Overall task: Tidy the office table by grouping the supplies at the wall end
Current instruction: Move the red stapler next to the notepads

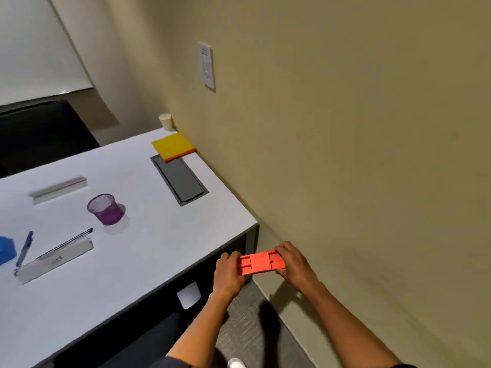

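I hold a flat orange plastic piece (261, 262) with both hands, off the table's near right corner, above the floor by the wall. My left hand (228, 273) grips its left end and my right hand (292, 262) its right end. On the white table (148, 248) lie a yellow sticky-note pad (173, 146) at the wall end, a purple mesh cup (105, 209), a blue pen (25, 249), a black pen (66, 243) on a white name plate (54, 262), a grey bar (58, 189) and a blue object (5, 249) at the left edge.
A grey cable hatch (180, 181) is set into the table near the wall. A white paper cup (166, 121) stands behind the table's far corner. The beige wall (345, 155) runs along the right, with a wall switch (207, 66). A dark chair (39, 134) sits beyond the table.
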Available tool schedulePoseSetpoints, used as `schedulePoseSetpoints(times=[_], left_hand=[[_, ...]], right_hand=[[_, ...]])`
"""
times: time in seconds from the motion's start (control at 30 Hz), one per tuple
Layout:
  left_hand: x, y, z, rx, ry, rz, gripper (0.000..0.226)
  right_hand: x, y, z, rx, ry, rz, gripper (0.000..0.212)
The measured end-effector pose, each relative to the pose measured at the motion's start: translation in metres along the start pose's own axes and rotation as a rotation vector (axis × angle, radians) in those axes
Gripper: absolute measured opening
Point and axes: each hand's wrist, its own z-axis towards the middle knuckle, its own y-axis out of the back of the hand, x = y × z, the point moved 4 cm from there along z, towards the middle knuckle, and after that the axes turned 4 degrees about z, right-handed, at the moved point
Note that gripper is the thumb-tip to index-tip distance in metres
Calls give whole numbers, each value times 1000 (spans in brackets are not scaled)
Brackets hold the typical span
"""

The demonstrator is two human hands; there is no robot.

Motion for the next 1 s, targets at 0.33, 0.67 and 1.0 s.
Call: schedulePoseSetpoints(times=[0.33,0.67,1.0], left_hand=[[68,37,73,-136,247,-61,30],[116,56,177,-180,430,-153,35],[133,51,260,-140,582,-201,47]], right_hand=[[42,-39,144,186,195,-98,51],[63,-75,301,301,260,-152,40],[55,-100,384,265,285,-254,31]])
